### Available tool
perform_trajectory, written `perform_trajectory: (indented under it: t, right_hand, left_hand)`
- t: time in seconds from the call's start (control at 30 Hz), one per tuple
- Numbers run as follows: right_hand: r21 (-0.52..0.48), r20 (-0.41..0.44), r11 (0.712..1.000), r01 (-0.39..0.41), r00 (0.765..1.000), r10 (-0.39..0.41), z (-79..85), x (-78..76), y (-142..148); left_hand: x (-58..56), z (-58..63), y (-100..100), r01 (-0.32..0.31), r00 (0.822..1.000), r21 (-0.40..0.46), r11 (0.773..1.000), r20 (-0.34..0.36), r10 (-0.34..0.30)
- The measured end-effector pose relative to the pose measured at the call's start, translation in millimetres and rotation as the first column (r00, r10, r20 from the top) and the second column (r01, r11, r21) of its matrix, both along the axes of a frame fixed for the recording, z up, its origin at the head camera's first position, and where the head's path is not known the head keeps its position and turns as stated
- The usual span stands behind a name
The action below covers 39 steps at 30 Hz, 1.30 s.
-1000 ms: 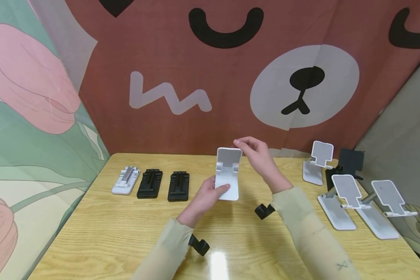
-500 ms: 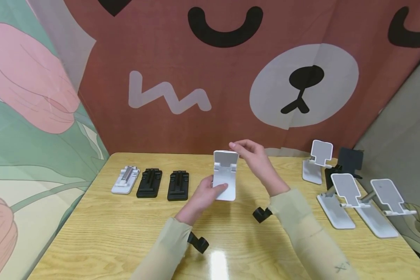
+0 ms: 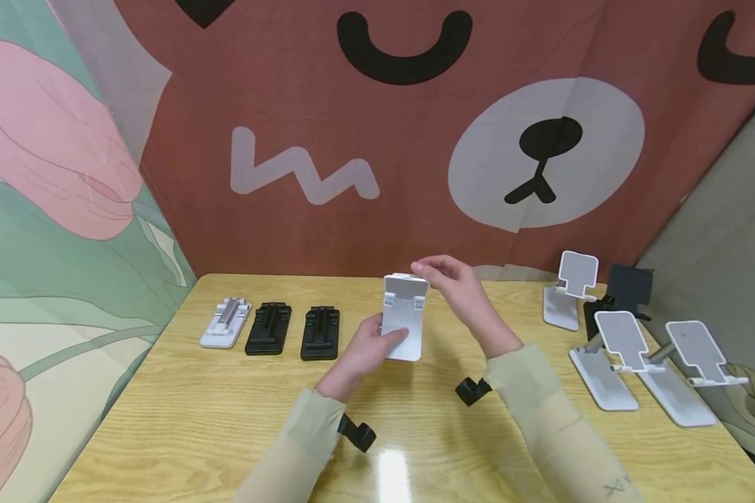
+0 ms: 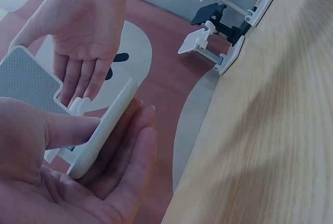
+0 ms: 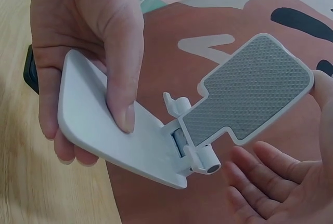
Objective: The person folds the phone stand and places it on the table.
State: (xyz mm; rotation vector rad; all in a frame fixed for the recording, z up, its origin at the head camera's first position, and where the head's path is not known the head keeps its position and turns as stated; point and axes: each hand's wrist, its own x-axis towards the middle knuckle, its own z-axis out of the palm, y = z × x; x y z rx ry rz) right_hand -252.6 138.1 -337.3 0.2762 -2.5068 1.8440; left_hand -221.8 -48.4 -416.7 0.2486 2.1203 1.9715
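Note:
A white folding phone stand (image 3: 403, 318) is held up over the table by the left hand (image 3: 366, 353). The left thumb lies across its base (image 5: 109, 120), with the fingers on the other side. At the hinge, the plate with a grey textured pad (image 5: 250, 86) is swung out at an angle to the base. My right hand (image 3: 462, 290) pinches the plate's far corner between thumb and index finger, the index partly hidden behind the plate. Its other fingers (image 5: 260, 180) are loosely bent beneath, off the stand.
On the left of the wooden table (image 3: 182, 433) lie a folded white stand (image 3: 226, 323) and two folded black stands (image 3: 268, 328). Several unfolded stands (image 3: 623, 342), white and one black, occupy the right side. A bear-print cloth (image 3: 302, 230) hangs behind.
The plate of the held stand tilts further toward me, so its pad looks shorter in the head view. Both hands shift slightly left, and the right fingertips come down a little with the plate's corner.

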Motion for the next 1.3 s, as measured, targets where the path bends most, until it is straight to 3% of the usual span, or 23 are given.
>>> perform_trajectory:
  t: [0.87,1.3]
  right_hand:
    - [0.02,0.012,1.0,-0.002,1.0,0.002,-16.6,10.0,1]
    - [0.017,0.076,1.0,-0.02,0.997,0.018,-32.1,14.0,0]
  left_hand:
    - [-2.6,4.2,3,-0.035,0.999,-0.024,0.999,-0.026,0.035]
    - [-2.8,3.0,3,-0.045,0.999,-0.024,0.999,-0.017,0.045]
